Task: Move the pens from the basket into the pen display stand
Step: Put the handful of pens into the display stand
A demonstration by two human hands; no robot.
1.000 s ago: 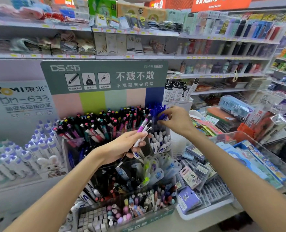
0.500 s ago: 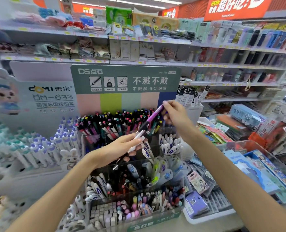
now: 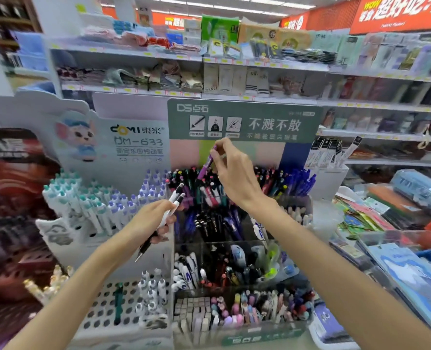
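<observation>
My right hand (image 3: 230,171) pinches a purple pen (image 3: 207,164) by its top and holds it tip-down just above the packed pens in the back row of the pen display stand (image 3: 244,188). The stand has a green header card and several clear tiers of pens. My left hand (image 3: 151,221) is lower and to the left, closed on two white pens (image 3: 172,204) with dark clips and tips. No basket is in view.
A white display (image 3: 88,205) of teal and purple capped pens stands at the left, with a perforated white holder (image 3: 113,309) below it. Stationery packs and clear bins (image 3: 398,248) fill the right. Shop shelves (image 3: 234,97) run behind.
My right hand has pulled the purple pen out of the left hand's bundle and carried it up and left over the stand's back row. The view has swung left.
</observation>
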